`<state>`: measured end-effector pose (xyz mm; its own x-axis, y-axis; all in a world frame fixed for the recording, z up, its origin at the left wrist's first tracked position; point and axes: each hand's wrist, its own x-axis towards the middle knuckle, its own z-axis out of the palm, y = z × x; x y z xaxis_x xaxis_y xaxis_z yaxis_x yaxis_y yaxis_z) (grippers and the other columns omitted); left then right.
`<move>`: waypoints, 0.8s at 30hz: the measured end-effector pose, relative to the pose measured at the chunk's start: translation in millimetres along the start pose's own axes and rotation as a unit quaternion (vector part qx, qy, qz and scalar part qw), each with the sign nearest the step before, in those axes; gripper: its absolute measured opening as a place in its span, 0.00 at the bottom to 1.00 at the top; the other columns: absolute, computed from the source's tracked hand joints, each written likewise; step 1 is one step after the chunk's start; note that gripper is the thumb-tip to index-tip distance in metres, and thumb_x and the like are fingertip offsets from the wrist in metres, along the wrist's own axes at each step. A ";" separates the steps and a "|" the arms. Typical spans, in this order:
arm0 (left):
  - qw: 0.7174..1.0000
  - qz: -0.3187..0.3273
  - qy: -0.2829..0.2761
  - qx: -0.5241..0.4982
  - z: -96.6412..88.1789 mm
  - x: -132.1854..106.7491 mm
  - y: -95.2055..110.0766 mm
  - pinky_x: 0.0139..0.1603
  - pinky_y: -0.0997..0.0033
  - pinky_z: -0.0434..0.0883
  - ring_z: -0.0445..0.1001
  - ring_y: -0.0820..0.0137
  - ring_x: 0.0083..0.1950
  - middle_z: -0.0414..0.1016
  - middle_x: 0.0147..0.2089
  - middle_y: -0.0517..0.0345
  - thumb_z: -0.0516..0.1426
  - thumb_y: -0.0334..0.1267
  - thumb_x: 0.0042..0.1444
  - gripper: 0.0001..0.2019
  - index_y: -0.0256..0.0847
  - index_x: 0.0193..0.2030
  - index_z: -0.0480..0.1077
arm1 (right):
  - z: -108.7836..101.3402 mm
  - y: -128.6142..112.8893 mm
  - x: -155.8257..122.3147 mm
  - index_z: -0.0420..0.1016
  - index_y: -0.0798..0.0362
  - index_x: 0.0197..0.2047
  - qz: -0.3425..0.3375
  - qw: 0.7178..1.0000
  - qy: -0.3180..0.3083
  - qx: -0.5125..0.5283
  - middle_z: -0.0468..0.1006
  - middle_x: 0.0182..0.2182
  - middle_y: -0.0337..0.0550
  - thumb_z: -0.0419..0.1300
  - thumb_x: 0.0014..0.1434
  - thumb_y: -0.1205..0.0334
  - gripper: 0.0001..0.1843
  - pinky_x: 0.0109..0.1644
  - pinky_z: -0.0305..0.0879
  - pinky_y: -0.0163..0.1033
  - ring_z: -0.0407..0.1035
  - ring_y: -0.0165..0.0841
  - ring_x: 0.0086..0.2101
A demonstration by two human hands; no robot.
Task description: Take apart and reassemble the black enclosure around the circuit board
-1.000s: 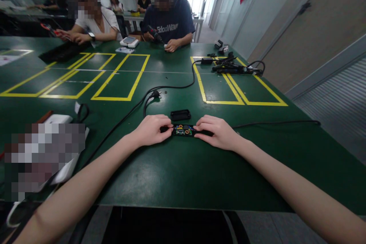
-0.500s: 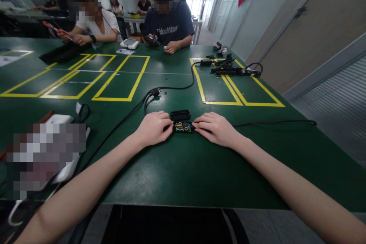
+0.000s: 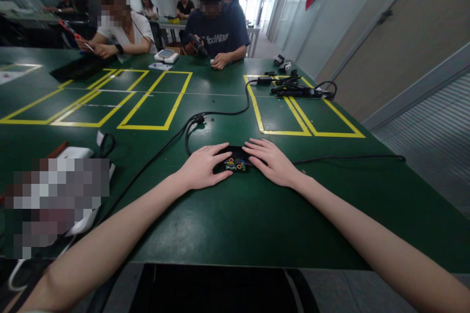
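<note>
A small black adapter case with an exposed circuit board (image 3: 236, 166) lies in front of me between my hands, its copper coils and green board facing up. Just behind it is the black lid (image 3: 237, 150), hollow side up and partly hidden by my fingers. My left hand (image 3: 203, 168) is spread at the left end, thumb by the case's front corner and forefinger at the lid. From the right, my right hand (image 3: 270, 162) reaches over with fingers apart, its fingertips by the lid's right end. Whether the fingertips press on the lid is unclear.
Black cable (image 3: 345, 157) runs right from the case; another with a plug (image 3: 199, 118) crosses the table. Bundled black adapters (image 3: 297, 89) lie at the back right near yellow tape outlines. A blurred-out white item (image 3: 58, 200) is at left. Across sits a person with a power screwdriver (image 3: 198, 45).
My fingers have loosened from the case's two ends and spread toward the lid behind it. The lid now sits closer against the case. Across the table, the person's screwdriver has tilted down.
</note>
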<state>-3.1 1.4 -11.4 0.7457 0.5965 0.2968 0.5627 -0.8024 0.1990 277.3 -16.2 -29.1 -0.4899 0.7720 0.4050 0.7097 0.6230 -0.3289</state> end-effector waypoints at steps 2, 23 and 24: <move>1.000 0.009 0.006 -0.010 0.4 -0.5 -1.1 0.66 0.46 0.74 0.75 0.50 0.66 0.69 0.71 0.38 0.60 0.49 0.66 0.25 0.38 0.65 0.74 | -0.5 -1.7 1.0 0.83 0.45 0.57 0.012 0.999 0.008 0.047 0.82 0.57 0.47 0.57 0.72 0.59 0.16 0.68 0.66 0.64 0.74 0.47 0.60; 0.995 0.078 0.061 -0.025 -3.3 -1.8 -2.7 0.66 0.43 0.74 0.73 0.48 0.68 0.66 0.73 0.38 0.66 0.46 0.62 0.21 0.38 0.58 0.78 | 1.1 -21.1 4.3 0.83 0.49 0.50 0.158 0.923 0.079 0.342 0.80 0.49 0.46 0.68 0.58 0.60 0.16 0.47 0.81 0.44 0.78 0.34 0.38; 0.995 0.079 0.064 -0.024 -3.2 -1.9 -2.6 0.66 0.44 0.75 0.73 0.48 0.68 0.67 0.73 0.38 0.66 0.46 0.62 0.21 0.38 0.58 0.78 | 1.4 -21.1 4.3 0.83 0.49 0.50 0.162 0.922 0.078 0.343 0.81 0.47 0.45 0.68 0.58 0.60 0.16 0.48 0.81 0.44 0.78 0.34 0.39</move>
<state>-7.1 2.2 -9.4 0.7701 0.4587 0.4433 0.4222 -0.8875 0.1848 259.6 -25.8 -21.6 -0.1914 0.9373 0.2912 0.2931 0.3377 -0.8944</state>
